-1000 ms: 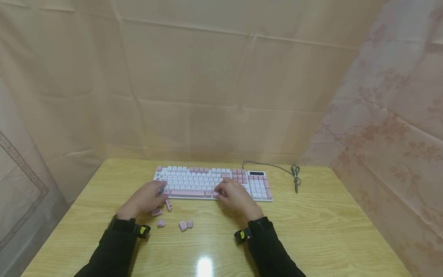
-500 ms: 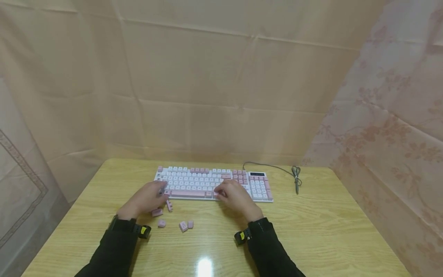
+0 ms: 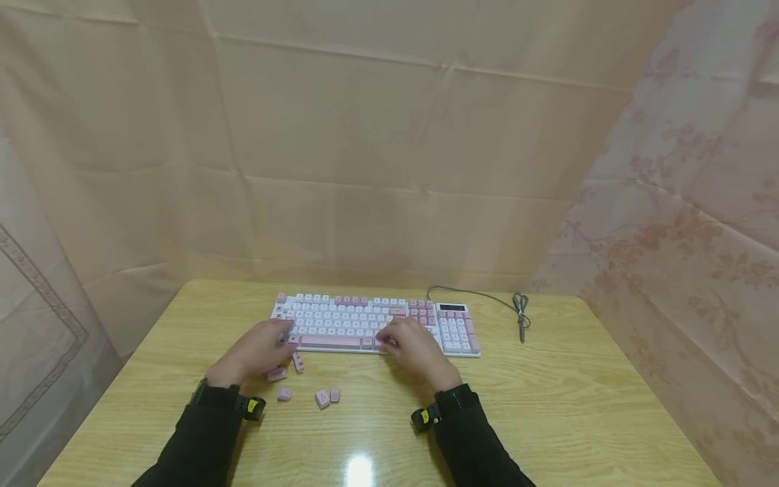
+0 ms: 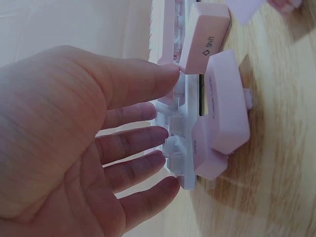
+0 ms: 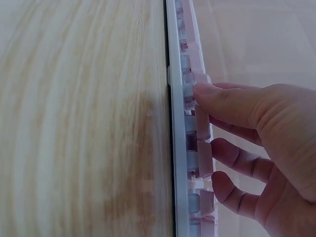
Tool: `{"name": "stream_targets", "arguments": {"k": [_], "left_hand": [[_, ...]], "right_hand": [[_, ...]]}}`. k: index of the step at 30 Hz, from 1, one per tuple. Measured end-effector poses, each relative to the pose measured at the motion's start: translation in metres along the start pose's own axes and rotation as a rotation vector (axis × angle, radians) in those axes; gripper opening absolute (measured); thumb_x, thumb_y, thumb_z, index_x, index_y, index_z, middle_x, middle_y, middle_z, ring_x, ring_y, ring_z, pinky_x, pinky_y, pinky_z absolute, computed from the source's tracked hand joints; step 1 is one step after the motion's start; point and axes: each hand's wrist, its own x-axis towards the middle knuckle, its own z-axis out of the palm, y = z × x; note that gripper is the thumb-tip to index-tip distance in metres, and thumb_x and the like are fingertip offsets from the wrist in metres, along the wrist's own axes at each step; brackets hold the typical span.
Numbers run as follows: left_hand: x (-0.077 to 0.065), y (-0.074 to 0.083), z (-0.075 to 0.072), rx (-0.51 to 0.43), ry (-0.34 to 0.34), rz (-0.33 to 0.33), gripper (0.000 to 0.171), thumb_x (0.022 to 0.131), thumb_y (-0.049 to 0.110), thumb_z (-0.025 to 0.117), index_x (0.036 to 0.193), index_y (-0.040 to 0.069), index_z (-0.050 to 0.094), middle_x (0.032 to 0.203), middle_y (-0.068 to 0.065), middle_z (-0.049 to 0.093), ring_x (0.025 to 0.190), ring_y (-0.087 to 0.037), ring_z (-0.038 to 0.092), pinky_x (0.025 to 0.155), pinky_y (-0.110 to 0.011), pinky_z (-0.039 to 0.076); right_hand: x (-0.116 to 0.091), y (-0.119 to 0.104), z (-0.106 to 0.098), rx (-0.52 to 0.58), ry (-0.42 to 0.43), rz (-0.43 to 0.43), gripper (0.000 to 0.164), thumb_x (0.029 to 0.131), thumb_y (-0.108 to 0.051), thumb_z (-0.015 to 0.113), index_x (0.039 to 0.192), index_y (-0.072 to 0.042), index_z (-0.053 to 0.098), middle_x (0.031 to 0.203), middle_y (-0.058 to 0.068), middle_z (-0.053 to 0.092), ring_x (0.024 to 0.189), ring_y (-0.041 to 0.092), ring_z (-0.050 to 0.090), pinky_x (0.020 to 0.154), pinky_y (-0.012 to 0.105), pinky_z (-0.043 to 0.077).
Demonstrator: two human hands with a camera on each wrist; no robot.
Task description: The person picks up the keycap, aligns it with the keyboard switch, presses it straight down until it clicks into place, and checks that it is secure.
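Observation:
A white keyboard with white and pink keys lies flat on the table. My left hand rests at its near left corner. In the left wrist view the fingers are fairly straight, their tips beside bare switches, and the thumb touches a pink keycap on the board. Loose pink keycaps lie by the front edge: one marked Shift, a long one and one marked Ctrl. My right hand pinches a pink keycap in the bottom row, right of the space bar, between thumb and index finger.
Several more loose pink keycaps, such as one near the middle, lie on the wooden table. A dark cable runs from the keyboard to a tied bundle at the right. Cloth hangs behind the table.

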Motion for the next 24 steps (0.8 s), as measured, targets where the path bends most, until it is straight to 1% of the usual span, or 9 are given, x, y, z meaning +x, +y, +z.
{"name": "stream_targets", "arguments": {"k": [9, 15, 24], "left_hand": [[-0.0011, 0.0027, -0.0015, -0.006, 0.004, 0.002, 0.048, 0.099, 0.014, 0.063, 0.137, -0.013, 0.053, 0.139, -0.032, 0.054, 0.131, -0.050, 0.048, 0.108, -0.061, 0.037], [-0.0014, 0.0025, -0.0010, -0.015, -0.006, -0.007, 0.049, 0.099, 0.016, 0.063, 0.139, -0.012, 0.052, 0.141, -0.031, 0.053, 0.133, -0.049, 0.046, 0.109, -0.061, 0.037], [-0.0030, 0.0030, -0.0024, -0.016, 0.003, 0.014, 0.048, 0.099, 0.013, 0.063, 0.137, -0.014, 0.053, 0.139, -0.032, 0.054, 0.132, -0.049, 0.047, 0.109, -0.061, 0.037]], "right_hand": [[0.0007, -0.0004, 0.0008, 0.008, 0.004, 0.007, 0.013, 0.092, -0.017, 0.076, 0.103, -0.012, 0.080, 0.096, -0.002, 0.073, 0.091, 0.014, 0.066, 0.085, 0.031, 0.055], [0.0010, -0.0014, 0.0000, 0.038, 0.007, 0.035, 0.014, 0.089, -0.016, 0.078, 0.103, -0.012, 0.079, 0.098, 0.000, 0.074, 0.093, 0.015, 0.067, 0.086, 0.033, 0.055], [0.0002, -0.0051, -0.0008, 0.018, 0.021, 0.075, 0.012, 0.088, -0.017, 0.080, 0.099, -0.012, 0.080, 0.097, -0.001, 0.071, 0.093, 0.018, 0.065, 0.087, 0.035, 0.053]]}}
